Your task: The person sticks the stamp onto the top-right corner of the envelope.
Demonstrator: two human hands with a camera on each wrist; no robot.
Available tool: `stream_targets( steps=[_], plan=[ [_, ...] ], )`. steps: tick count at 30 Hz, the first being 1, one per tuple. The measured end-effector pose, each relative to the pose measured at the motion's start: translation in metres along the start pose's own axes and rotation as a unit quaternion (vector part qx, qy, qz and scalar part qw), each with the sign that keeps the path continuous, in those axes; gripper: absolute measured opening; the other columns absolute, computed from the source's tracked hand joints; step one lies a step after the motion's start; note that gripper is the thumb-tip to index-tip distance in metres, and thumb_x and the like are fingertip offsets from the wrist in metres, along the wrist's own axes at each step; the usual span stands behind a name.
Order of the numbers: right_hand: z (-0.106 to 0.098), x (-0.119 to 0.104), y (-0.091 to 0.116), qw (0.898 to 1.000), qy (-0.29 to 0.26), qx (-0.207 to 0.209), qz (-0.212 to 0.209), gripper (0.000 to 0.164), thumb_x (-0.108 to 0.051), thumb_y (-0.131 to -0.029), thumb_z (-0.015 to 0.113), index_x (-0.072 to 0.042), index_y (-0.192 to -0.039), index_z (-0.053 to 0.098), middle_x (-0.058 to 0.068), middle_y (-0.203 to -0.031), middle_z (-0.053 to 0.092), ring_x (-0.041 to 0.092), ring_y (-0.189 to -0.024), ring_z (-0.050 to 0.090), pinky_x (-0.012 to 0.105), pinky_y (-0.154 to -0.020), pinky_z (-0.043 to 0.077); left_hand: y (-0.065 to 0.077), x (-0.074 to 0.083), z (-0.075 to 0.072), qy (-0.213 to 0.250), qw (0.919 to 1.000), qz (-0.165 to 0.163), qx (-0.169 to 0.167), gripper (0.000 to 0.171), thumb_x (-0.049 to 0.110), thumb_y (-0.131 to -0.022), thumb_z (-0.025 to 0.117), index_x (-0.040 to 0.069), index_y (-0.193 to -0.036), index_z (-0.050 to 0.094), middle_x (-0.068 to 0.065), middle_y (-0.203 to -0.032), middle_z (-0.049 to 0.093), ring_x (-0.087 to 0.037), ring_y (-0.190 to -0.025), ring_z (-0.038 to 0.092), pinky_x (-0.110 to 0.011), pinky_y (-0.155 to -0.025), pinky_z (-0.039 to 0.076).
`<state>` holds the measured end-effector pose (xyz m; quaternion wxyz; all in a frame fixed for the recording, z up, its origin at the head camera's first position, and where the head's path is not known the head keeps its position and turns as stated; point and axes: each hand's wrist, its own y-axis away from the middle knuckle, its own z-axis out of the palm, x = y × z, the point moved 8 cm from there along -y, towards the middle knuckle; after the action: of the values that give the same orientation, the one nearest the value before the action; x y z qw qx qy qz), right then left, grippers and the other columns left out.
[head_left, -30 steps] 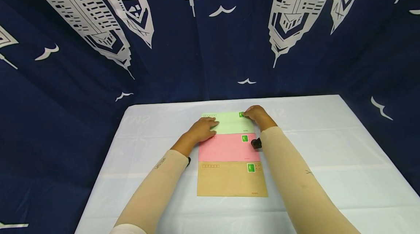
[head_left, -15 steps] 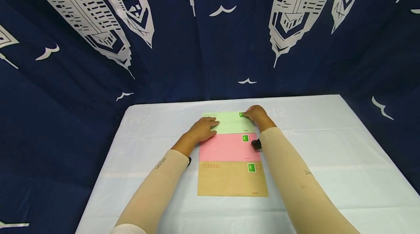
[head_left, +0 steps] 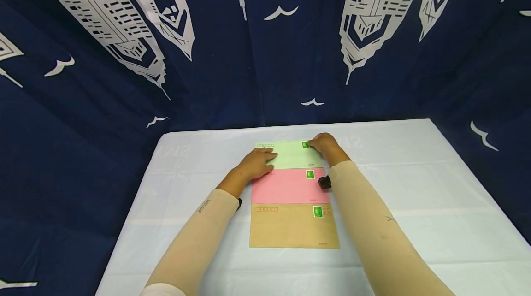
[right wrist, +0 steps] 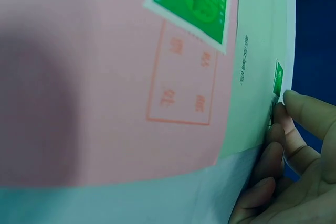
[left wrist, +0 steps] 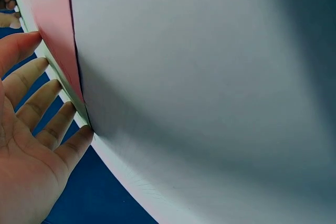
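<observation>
A green envelope (head_left: 292, 158), a pink envelope (head_left: 286, 190) and a brown envelope (head_left: 290, 231) lie overlapping in a column on the white table. My left hand (head_left: 256, 163) rests on the left part of the green and pink ones; its fingers (left wrist: 34, 108) are spread and fairly straight in the left wrist view. At the top right corner of the green envelope, my right hand (head_left: 325, 143) pinches the edge of a green stamp (head_left: 305, 145) between bent fingers. The right wrist view shows those fingertips right at the stamp (right wrist: 278, 78), partly covering its lower end.
The pink envelope bears a green stamp (head_left: 309, 174) near its right side, beside a printed box. Another stamp (head_left: 317, 212) sits on the brown envelope. Behind the white table (head_left: 199, 157) hangs a dark blue cloth (head_left: 257, 74) with white buildings and birds.
</observation>
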<state>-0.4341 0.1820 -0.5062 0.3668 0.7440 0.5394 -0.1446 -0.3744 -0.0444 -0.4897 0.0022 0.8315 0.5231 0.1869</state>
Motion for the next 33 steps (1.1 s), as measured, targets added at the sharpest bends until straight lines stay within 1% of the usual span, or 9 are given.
stream_targets(
  steps=[8, 12, 15, 19, 21, 24, 27, 30, 33],
  plan=[
    [0.002, 0.009, -0.007, 0.999, -0.043, 0.002, 0.029, 0.027, -0.026, -0.104, 0.051, -0.002, -0.113, 0.058, 0.015, -0.119, 0.054, 0.025, -0.101, 0.050, 0.034, -0.086, 0.046, 0.000, 0.000, 0.001, 0.007, 1.0000, -0.001, -0.004, 0.052, 0.029, -0.102, 0.059, 0.018, -0.152, 0.049, -0.003, -0.163, 0.039, -0.026, -0.154, 0.030, -0.040, -0.128, 0.024],
    [0.002, 0.013, -0.008, 0.998, -0.049, 0.002, 0.032, 0.027, -0.024, -0.104, 0.049, -0.002, -0.118, 0.059, 0.015, -0.123, 0.055, 0.026, -0.104, 0.051, 0.036, -0.089, 0.047, 0.001, 0.001, 0.002, 0.011, 0.9999, -0.002, -0.008, 0.052, 0.029, -0.102, 0.059, 0.019, -0.152, 0.049, -0.003, -0.163, 0.039, -0.025, -0.154, 0.030, -0.040, -0.128, 0.025],
    [0.001, 0.016, -0.008, 0.998, -0.059, 0.002, 0.029, 0.026, -0.021, -0.103, 0.050, -0.002, -0.117, 0.060, 0.014, -0.116, 0.057, 0.025, -0.103, 0.051, 0.034, -0.089, 0.046, 0.001, 0.001, 0.002, 0.010, 0.9999, -0.001, -0.007, 0.052, 0.029, -0.102, 0.059, 0.020, -0.152, 0.049, -0.002, -0.163, 0.040, -0.025, -0.154, 0.030, -0.040, -0.128, 0.026],
    [-0.001, 0.018, -0.008, 0.997, -0.074, -0.005, 0.024, 0.023, -0.020, -0.102, 0.052, -0.003, -0.115, 0.062, 0.008, -0.101, 0.057, 0.022, -0.097, 0.050, 0.031, -0.082, 0.043, 0.001, 0.000, 0.000, 0.009, 0.9999, -0.003, -0.005, 0.052, 0.029, -0.102, 0.059, 0.020, -0.152, 0.049, -0.002, -0.163, 0.040, -0.025, -0.154, 0.030, -0.040, -0.128, 0.026],
    [-0.002, 0.018, -0.006, 0.997, -0.074, -0.013, 0.017, 0.024, -0.020, -0.103, 0.052, -0.004, -0.117, 0.063, 0.007, -0.101, 0.058, 0.021, -0.096, 0.050, 0.031, -0.081, 0.042, 0.002, 0.000, 0.000, 0.011, 0.9999, -0.004, -0.006, 0.052, 0.029, -0.102, 0.060, 0.020, -0.152, 0.049, -0.002, -0.163, 0.039, -0.025, -0.154, 0.030, -0.040, -0.128, 0.025],
    [-0.003, 0.017, -0.002, 0.998, -0.058, -0.030, -0.008, 0.029, -0.016, -0.103, 0.049, -0.004, -0.124, 0.065, 0.012, -0.116, 0.061, 0.024, -0.103, 0.052, 0.035, -0.087, 0.045, 0.002, 0.000, 0.000, 0.015, 0.9999, -0.005, -0.007, 0.052, 0.028, -0.101, 0.060, 0.020, -0.152, 0.049, -0.002, -0.163, 0.039, -0.025, -0.154, 0.030, -0.040, -0.128, 0.026],
    [-0.002, 0.013, 0.003, 0.997, -0.029, -0.046, -0.046, 0.033, -0.013, -0.104, 0.044, -0.004, -0.130, 0.063, 0.018, -0.137, 0.056, 0.029, -0.116, 0.051, 0.043, -0.101, 0.047, 0.001, -0.001, 0.001, 0.021, 0.9997, -0.005, -0.004, 0.052, 0.028, -0.101, 0.060, 0.020, -0.151, 0.049, -0.001, -0.163, 0.040, -0.025, -0.154, 0.030, -0.041, -0.127, 0.026],
    [-0.003, 0.010, 0.009, 0.995, 0.008, -0.056, -0.082, 0.037, -0.013, -0.105, 0.039, -0.004, -0.134, 0.060, 0.022, -0.151, 0.048, 0.035, -0.130, 0.047, 0.050, -0.113, 0.041, 0.000, -0.003, 0.002, 0.019, 0.9998, -0.001, 0.001, 0.052, 0.028, -0.101, 0.060, 0.020, -0.151, 0.050, -0.002, -0.162, 0.040, -0.025, -0.154, 0.031, -0.040, -0.127, 0.026],
    [-0.003, 0.007, 0.014, 0.991, 0.044, -0.059, -0.115, 0.039, -0.011, -0.106, 0.037, -0.004, -0.138, 0.059, 0.024, -0.153, 0.043, 0.040, -0.141, 0.041, 0.054, -0.120, 0.034, -0.001, -0.004, 0.003, 0.016, 0.9999, 0.003, 0.006, 0.051, 0.028, -0.102, 0.060, 0.020, -0.151, 0.050, -0.002, -0.162, 0.041, -0.025, -0.153, 0.032, -0.040, -0.127, 0.027]
  ],
)
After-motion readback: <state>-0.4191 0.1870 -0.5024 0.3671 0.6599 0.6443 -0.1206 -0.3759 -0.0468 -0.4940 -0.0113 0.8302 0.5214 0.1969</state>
